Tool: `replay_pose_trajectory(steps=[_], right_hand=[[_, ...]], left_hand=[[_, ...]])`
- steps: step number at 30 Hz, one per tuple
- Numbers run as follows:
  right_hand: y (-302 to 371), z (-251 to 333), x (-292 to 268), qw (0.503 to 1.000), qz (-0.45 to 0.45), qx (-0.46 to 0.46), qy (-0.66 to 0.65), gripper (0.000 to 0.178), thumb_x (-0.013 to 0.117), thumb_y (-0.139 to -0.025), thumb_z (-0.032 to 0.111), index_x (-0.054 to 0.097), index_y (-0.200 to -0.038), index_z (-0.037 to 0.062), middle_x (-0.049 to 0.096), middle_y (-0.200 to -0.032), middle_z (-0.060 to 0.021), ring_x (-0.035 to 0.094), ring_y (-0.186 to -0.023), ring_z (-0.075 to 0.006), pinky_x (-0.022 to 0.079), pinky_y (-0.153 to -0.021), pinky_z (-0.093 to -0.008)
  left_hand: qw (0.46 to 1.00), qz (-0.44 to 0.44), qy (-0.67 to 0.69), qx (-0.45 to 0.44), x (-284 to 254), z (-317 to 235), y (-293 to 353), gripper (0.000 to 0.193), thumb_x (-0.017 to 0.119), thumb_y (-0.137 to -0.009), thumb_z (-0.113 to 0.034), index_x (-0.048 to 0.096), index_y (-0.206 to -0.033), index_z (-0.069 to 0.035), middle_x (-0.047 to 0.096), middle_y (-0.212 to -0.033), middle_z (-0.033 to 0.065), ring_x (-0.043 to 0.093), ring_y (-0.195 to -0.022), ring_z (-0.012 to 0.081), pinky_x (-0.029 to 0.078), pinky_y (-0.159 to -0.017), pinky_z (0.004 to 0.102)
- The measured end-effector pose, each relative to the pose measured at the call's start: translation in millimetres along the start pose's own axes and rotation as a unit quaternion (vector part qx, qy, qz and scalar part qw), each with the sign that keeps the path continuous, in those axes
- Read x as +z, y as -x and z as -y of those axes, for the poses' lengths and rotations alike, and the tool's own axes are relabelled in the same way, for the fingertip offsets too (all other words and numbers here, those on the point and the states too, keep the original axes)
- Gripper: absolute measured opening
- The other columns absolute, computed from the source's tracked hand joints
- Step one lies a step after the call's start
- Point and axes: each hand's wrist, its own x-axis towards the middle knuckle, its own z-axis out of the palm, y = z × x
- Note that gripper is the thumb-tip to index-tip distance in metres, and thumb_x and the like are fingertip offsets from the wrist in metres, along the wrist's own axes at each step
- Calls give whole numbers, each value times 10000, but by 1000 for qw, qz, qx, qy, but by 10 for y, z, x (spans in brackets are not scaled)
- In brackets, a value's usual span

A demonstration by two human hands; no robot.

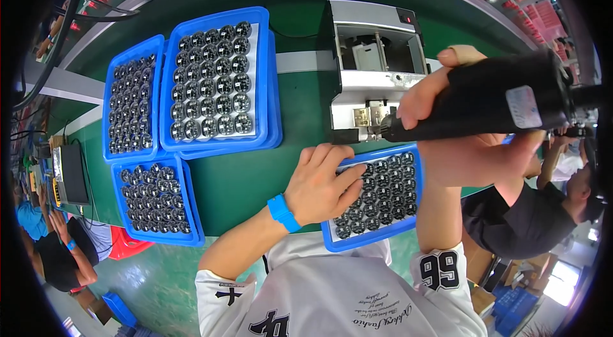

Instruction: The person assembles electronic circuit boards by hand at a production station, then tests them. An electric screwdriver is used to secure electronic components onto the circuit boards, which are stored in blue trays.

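right fingers (416, 106) around a black tool (479, 96), its pale label (523, 107) illegible, left fingers (324, 161) loosely apart

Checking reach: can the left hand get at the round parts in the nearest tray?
Probably yes: the left hand is over a corner of the blue tray, nothing visible blocking the round parts.

Black numerals (439, 270) on white sleeve (426, 292), small script (380, 308) on shirt front (332, 279), illegible label (523, 107) on black tool (472, 104)
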Motion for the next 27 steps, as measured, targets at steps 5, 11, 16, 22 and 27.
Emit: replay_pose_trajectory(steps=[5,11,16,22,27], right_hand=[[-116,-209,-91,995,94,-14,-34,967,281,-1010,785,530,-1270,-113,638,-1108,-232,626,-598,-300,486,-487,-400],[33,-194,-43,998,3,62,6,975,281,-984,813,554,-1188,-101,650,-953,-199,579,-545,-277,473,-501,-388],[201,12,-133,999,-24,25,-32,1000,316,-960,836,531,-1294,-82,619,-946,-218,609,-612,-286,493,-538,-396],[425,55,-721,997,58,-45,22,1078,319,-941,863,512,-1377,-104,653,-794,-236,634,-645,-295,533,-629,-395],[575,-52,-880,996,57,-64,9,1019,347,-924,831,521,-1350,-78,625,-803,-203,583,-646,-283,503,-629,-431]], left_hand=[[1000,4,0,-2,-12,-12,-13,286,778,-871,-210,790,-1147,-132,641,-1182,77,594,-1026,295,437,-880,438],[1000,-1,-8,-6,1,6,14,282,777,-871,-207,791,-1144,-137,642,-1177,73,596,-1029,293,435,-875,437],[1000,-14,-4,-4,-1,17,38,280,785,-864,-201,791,-1135,-135,646,-1172,70,600,-1029,293,441,-870,441],[1000,5,7,14,-24,-8,-30,303,787,-840,-200,757,-1132,-123,677,-1254,55,626,-1124,271,451,-939,430],[995,63,-14,81,-8,-181,-114,263,784,-838,-240,667,-1041,-121,698,-1364,29,636,-1194,237,440,-971,409]])
